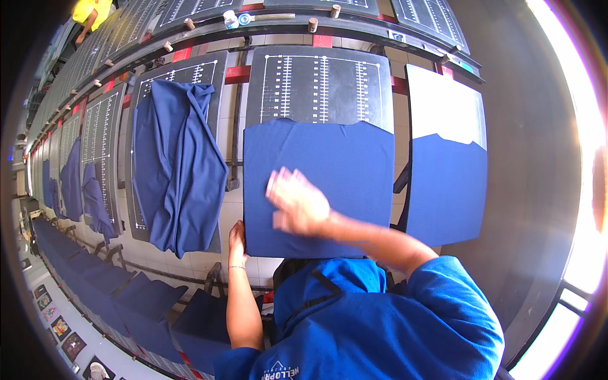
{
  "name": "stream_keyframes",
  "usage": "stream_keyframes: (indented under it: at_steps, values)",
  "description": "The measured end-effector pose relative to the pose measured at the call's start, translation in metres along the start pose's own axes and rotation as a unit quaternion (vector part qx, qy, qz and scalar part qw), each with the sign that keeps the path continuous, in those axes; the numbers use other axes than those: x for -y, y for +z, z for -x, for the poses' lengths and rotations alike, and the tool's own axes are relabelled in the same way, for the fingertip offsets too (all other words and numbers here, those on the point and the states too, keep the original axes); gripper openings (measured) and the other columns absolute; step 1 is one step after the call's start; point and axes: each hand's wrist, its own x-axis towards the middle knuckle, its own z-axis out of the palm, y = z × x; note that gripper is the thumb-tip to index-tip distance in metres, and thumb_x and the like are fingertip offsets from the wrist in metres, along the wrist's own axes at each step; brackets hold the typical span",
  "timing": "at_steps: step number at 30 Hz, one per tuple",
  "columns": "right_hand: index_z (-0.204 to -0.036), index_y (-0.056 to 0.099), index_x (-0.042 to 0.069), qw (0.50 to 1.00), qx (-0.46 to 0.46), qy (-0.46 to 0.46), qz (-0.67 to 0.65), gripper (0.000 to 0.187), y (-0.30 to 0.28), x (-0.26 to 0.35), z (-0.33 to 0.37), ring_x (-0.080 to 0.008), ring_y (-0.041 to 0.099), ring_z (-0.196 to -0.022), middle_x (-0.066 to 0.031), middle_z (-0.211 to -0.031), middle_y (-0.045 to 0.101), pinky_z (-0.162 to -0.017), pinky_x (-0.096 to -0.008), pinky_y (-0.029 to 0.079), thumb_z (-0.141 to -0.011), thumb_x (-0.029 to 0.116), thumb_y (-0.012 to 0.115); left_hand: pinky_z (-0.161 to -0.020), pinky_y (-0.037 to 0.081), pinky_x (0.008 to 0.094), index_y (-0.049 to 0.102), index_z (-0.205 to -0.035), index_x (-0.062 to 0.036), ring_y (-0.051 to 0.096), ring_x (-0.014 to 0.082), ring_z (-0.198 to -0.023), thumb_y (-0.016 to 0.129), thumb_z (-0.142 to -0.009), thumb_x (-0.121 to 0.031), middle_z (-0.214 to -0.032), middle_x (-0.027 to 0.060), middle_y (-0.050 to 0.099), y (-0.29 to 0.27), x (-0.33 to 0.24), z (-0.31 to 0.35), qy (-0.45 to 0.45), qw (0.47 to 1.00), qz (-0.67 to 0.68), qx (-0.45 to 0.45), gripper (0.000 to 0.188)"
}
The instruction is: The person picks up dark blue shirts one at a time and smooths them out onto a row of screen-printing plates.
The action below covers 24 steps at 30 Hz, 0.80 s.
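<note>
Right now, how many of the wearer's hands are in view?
2: the right hand, blurred, over the navy fabric straight ahead; the left hand at that fabric's lower left edge.

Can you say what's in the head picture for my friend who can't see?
The person's right hand, blurred, is over navy cloth spread on a dark marked board; the left hand is at the board's near-left edge. Crumpled navy cloth lies on another board to the left.

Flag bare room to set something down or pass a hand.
Bare: upper part of the middle black, white-marked board, bordered below by flat navy fabric. A hand might pass between this board and rumpled navy fabric on its left, beyond the left hand. Crowded: fabric-covered areas, especially under the right hand.
</note>
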Motion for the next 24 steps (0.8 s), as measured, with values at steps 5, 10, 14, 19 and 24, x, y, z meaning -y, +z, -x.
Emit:
stream_keyframes:
  at_steps: [5,10,14,19,24]
  values:
    - [-0.153,0.039,0.008,0.960,0.142,-0.206,-0.127,0.082,0.035,0.015,0.051,-0.0284,0.028,-0.152,-0.0111,-0.162,0.034,-0.126,-0.0485,0.016,-0.091,0.057,0.058,-0.084,0.049,0.0311,0.064,-0.108,-0.0021,0.061,0.0135,-0.098,0.052,-0.107,-0.037,-0.102,0.0047,0.066,-0.050,0.043,0.012,0.068,0.995,-0.060,-0.052,0.037]
    - [-0.148,0.037,-0.008,0.986,-0.134,0.075,0.061,0.087,-0.016,-0.072,-0.119,-0.0396,0.028,-0.148,-0.0261,-0.156,0.036,-0.124,-0.0465,0.018,-0.093,0.056,0.056,-0.092,0.049,0.0349,0.060,-0.115,0.0049,0.062,0.0213,-0.105,0.050,-0.107,-0.031,-0.112,0.0133,0.066,-0.065,0.060,0.081,0.079,0.945,-0.263,-0.178,0.038]
    - [-0.148,0.035,-0.010,0.999,-0.040,0.003,0.030,0.094,0.020,0.006,-0.130,-0.0403,0.028,-0.149,-0.0288,-0.157,0.032,-0.124,-0.0467,0.019,-0.090,0.062,0.054,-0.106,0.043,0.0432,0.053,-0.129,0.0082,0.057,0.0360,-0.124,0.052,-0.105,-0.023,-0.133,0.0262,0.058,-0.018,0.045,0.112,0.168,0.904,-0.287,-0.268,0.040]
    - [-0.154,0.029,-0.006,0.955,0.066,-0.279,-0.081,0.093,0.096,0.081,-0.009,-0.0317,0.021,-0.154,-0.0217,-0.162,0.027,-0.127,-0.0437,0.013,-0.091,0.059,0.053,-0.117,0.028,0.0541,0.042,-0.143,0.0074,0.037,0.0434,-0.142,0.048,-0.103,-0.022,-0.152,0.0280,0.039,0.061,-0.004,0.137,0.369,0.765,-0.470,-0.242,0.050]
    - [-0.145,0.041,-0.002,0.994,-0.014,-0.031,-0.106,0.080,-0.006,-0.011,-0.067,-0.0389,0.035,-0.145,-0.0247,-0.152,0.041,-0.122,-0.0493,0.025,-0.085,0.043,0.069,-0.121,0.018,0.0577,0.033,-0.151,0.0081,0.024,0.0456,-0.149,0.048,-0.102,-0.043,-0.159,0.0275,0.029,0.102,0.006,0.118,0.367,0.674,-0.641,-0.005,0.072]
